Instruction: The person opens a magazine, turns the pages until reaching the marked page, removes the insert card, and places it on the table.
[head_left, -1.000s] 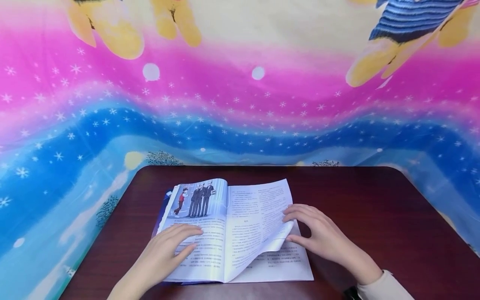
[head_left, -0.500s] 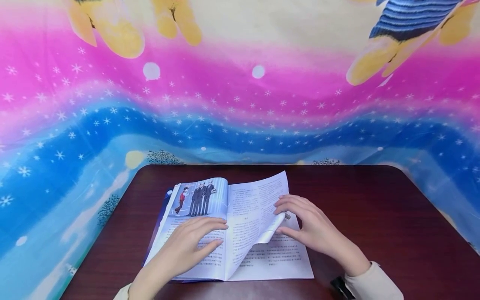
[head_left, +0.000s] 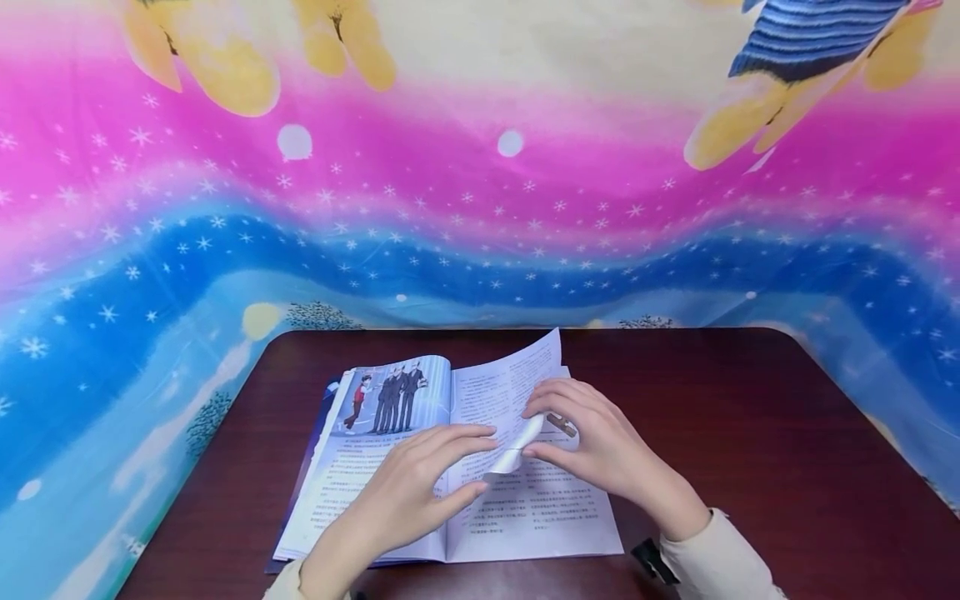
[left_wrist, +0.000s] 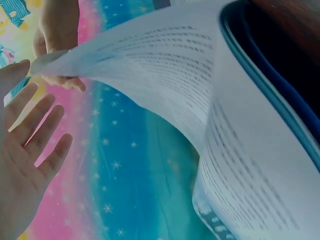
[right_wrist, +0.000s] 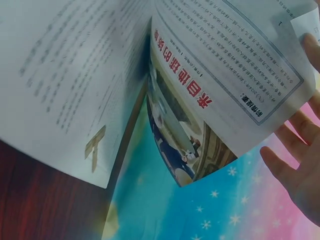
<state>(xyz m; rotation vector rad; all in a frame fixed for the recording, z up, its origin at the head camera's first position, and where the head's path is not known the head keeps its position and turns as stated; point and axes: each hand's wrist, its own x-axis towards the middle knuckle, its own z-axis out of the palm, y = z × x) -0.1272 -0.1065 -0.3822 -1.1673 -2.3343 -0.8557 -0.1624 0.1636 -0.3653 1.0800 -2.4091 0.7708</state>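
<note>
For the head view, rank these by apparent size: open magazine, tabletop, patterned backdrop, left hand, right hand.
Largest to smallest:
1. Patterned backdrop
2. Tabletop
3. Open magazine
4. Left hand and right hand: too alike to rank.

We are seeing a place whose kind, home or studio, is not showing clearly: a dark wood-grained table [head_left: 750,433] is spreading around six o'clock, and a snowflake-printed cloth [head_left: 450,175] is hanging from ten to two.
</note>
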